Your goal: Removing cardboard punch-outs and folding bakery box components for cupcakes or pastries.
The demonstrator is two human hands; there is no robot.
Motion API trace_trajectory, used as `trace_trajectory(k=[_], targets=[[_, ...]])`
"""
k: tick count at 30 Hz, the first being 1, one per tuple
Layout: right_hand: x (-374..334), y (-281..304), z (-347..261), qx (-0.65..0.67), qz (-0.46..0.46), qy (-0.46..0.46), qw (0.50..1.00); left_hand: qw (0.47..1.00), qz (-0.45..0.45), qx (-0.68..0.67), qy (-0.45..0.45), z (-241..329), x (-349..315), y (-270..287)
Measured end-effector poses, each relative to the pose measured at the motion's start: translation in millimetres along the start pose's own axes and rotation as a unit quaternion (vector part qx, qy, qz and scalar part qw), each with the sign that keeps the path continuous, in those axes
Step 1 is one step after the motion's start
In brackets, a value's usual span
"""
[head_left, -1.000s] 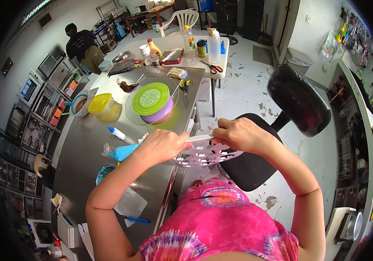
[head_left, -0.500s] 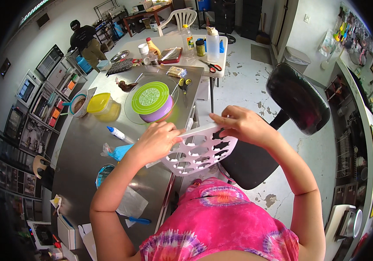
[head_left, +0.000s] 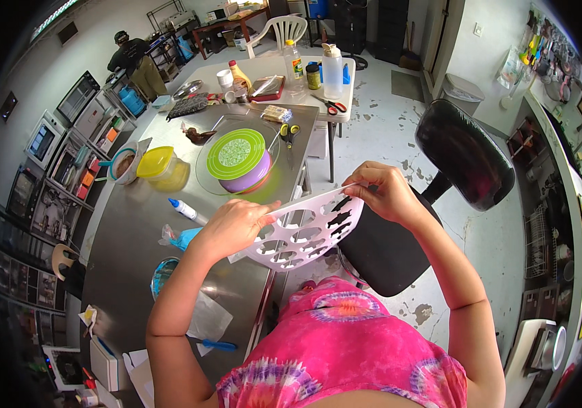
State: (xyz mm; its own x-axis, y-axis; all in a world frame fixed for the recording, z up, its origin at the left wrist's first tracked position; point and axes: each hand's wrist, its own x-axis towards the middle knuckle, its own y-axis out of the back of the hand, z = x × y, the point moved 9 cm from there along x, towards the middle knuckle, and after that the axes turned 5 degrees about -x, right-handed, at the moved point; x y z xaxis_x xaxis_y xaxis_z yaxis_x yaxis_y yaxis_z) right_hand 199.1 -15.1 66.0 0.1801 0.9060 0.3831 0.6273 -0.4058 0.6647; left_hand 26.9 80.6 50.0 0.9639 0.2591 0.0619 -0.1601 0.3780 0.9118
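Observation:
A pale pink stencil sheet (head_left: 321, 219) with rows of cut-out shapes hangs tilted in front of me, over the table's edge. My left hand (head_left: 235, 226) pinches its upper left corner between thumb and fingers. At the upper right corner, my right hand (head_left: 387, 193) grips the sheet with its fingertips. Near my left hand, a white bottle with a blue cap (head_left: 186, 210) and a blue piping bag (head_left: 183, 239) lie on the steel table (head_left: 124, 248). Beyond the hands stands a round purple form (head_left: 244, 181) with a green patterned disc (head_left: 235, 155) on top.
A black office chair (head_left: 389, 255) stands close on the right. Left on the table are a yellow-lidded tub (head_left: 168, 171) and a blue bowl (head_left: 164, 275). Yellow-handled scissors (head_left: 289, 131) lie behind. A white table (head_left: 345, 95) holds bottles. Another person (head_left: 138, 64) stands far left.
My right hand has shifted right, its raised index finger now closed onto the sheet. The sheet has tipped and moved slightly left. The person far off leans further toward the shelves.

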Motion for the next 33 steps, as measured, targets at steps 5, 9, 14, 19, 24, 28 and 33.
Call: trace_trajectory(k=[5,9,14,19,24,28,33], targets=[[-6.4,8.0,4.7,0.043,0.013,-0.027,0.999,0.991,0.118,0.038,-0.055,6.6,-5.2,14.9],[-13.6,17.9,9.9,0.044,0.006,-0.068,0.997,0.968,0.247,-0.014,-0.037,1.5,-24.7,32.3],[-23.4,30.3,19.3,0.098,0.043,-0.082,0.991,0.950,0.283,-0.128,-0.045,-3.1,-33.5,31.9],[-29.0,37.6,14.1,0.085,0.062,-0.080,0.991,0.945,0.296,-0.138,-0.009,-0.3,-35.7,29.2],[-36.0,45.8,7.8,0.055,0.077,-0.049,0.994,0.944,0.281,-0.170,-0.032,10.4,-32.1,31.6],[-38.4,44.7,3.3,0.069,0.074,-0.043,0.994,0.941,0.295,-0.167,0.014,8.2,-34.3,31.6],[-38.5,41.9,6.6,0.049,0.060,-0.054,0.996,0.940,0.320,-0.115,-0.017,12.5,-35.0,31.9]])
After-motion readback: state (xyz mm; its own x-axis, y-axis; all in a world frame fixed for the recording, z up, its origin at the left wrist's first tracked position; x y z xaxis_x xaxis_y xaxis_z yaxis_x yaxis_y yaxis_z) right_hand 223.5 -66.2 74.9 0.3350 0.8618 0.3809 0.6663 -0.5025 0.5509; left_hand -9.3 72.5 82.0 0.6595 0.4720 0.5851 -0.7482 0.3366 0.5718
